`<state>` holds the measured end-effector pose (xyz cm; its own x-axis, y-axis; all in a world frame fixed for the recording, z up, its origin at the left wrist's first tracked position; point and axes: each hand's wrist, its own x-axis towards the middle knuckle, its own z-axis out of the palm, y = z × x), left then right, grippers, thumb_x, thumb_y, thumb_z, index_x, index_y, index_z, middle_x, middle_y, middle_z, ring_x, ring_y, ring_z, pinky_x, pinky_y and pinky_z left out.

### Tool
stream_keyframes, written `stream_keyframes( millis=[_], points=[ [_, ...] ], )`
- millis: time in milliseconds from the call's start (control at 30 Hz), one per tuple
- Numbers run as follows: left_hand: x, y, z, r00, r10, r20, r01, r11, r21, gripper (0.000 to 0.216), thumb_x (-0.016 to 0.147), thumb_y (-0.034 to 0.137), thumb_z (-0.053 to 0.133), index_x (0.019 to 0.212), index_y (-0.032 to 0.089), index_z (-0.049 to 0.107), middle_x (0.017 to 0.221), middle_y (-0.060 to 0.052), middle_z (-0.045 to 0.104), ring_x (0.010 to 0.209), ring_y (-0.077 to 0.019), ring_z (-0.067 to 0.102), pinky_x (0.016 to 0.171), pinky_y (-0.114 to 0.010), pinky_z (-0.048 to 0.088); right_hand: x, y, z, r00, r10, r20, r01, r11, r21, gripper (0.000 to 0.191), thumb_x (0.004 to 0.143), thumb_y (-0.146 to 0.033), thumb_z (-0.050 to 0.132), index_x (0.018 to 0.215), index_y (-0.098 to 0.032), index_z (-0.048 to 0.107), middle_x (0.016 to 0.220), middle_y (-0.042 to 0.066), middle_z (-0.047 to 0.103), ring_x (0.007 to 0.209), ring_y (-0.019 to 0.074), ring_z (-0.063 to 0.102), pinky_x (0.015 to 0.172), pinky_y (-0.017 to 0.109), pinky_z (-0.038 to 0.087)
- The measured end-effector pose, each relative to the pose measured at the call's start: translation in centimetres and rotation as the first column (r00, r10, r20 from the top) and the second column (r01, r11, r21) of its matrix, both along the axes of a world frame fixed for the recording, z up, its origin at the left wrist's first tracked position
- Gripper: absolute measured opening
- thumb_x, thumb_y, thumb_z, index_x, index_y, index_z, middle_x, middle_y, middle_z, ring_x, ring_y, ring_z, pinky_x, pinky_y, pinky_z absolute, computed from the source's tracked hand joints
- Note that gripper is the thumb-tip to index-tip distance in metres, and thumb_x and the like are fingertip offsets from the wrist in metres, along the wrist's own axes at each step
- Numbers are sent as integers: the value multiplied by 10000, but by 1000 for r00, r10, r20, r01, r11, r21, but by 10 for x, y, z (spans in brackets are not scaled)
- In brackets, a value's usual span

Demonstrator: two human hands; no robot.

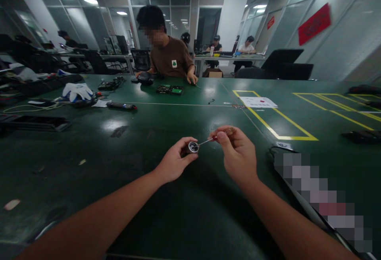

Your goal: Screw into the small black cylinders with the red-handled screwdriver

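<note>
A small metal cylinder (193, 147) is held above the tabletop (133, 188), in front of the person; its round open end is turned toward the viewer, with darker parts inside, so its long axis looks foreshortened and runs away behind the rim; the left hand (174, 160) has its grip closed around the cylinder's side, thumb below and fingers above. A slim rod tool (206, 141) lies to the right of the cylinder; its long axis slants gently down and leftward from the right hand (238, 153) to the open end; its tip is at the mouth, though whether it touches anything inside is too small to tell; the right hand's grip is pinched on the tool's reddish handle end, between thumb and fingers. The left hand is the nearer to the cylinder, being in contact with it; the right hand stands apart from it, the bare shaft bridging the gap.

Farther out, a white sheet (258, 102) lies across a yellow outline (297, 137) to the right; a dark pen-shaped tool (120, 106) and white gloves (77, 92) lie to the left; across the tabletop, a co-worker in a brown shirt (171, 55) sits behind green circuit boards (177, 90).
</note>
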<state>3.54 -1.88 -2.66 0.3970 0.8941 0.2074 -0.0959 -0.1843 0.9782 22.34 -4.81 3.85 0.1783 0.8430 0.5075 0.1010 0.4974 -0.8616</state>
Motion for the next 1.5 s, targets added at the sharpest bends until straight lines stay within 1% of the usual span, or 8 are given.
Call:
stream_keyframes(
  millis=[300,467,700,833,1067,1200,1300,1500],
  points=[
    [-3,0,5,998,45,-45,-42,997,61,417,847,194,726,1247,227,612,1211,-63,656,1154,-224,619,1065,-390,442,2,-3,0,988,-45,147,44,999,9,177,941,-406,671,995,-238,676,821,15,703,712,174,654,676,323,528],
    [-6,2,7,981,127,-143,-103,981,165,376,853,168,716,1216,243,648,1212,-47,668,1153,-218,620,1055,-381,439,2,-7,-4,973,88,212,-80,996,-44,221,979,-443,601,1077,-250,644,796,0,647,652,160,584,595,299,452],
    [-8,1,13,939,215,-269,-145,956,255,366,835,115,728,1178,232,679,1208,-37,686,1144,-210,622,1074,-385,446,-1,-7,-10,971,-3,239,14,999,-43,397,1033,-514,474,869,-230,697,712,8,619,623,160,545,585,307,410],
    [-8,1,16,926,238,-294,-163,952,259,378,826,87,731,1175,227,684,1209,-37,693,1142,-209,630,1071,-385,459,-2,-3,-13,984,-54,169,65,996,-60,260,997,-472,561,1031,-237,666,788,10,678,689,176,621,662,323,485],
    [-9,1,16,902,260,-344,-164,944,285,397,834,68,725,1196,227,688,1199,-39,706,1132,-208,648,1053,-390,485,-5,7,-19,991,-90,101,99,991,-90,256,995,-443,538,978,-219,661,784,19,674,710,178,636,711,345,509],
    [-14,4,23,882,234,-409,-40,902,429,336,872,86,699,1178,225,698,1207,-41,701,1149,-201,640,1055,-378,488,4,23,-26,988,-41,-149,-1,964,-266,293,922,-503,618,895,-214,659,739,9,644,647,166,601,669,336,511],
    [-17,8,26,854,256,-453,-54,909,413,339,878,75,681,1183,221,701,1215,-52,697,1148,-209,640,1051,-394,494,11,35,-33,924,-18,-383,-138,916,-377,323,840,-529,698,828,-211,641,674,-14,588,596,151,561,671,341,535],
    [-18,10,21,865,234,-444,-56,924,378,360,865,109,706,1199,242,694,1202,-44,698,1135,-221,639,1054,-407,486,9,37,-39,974,-28,-224,-32,965,-258,330,882,-540,659,902,-211,642,760,2,638,661,159,606,656,323,512]
  ],
)
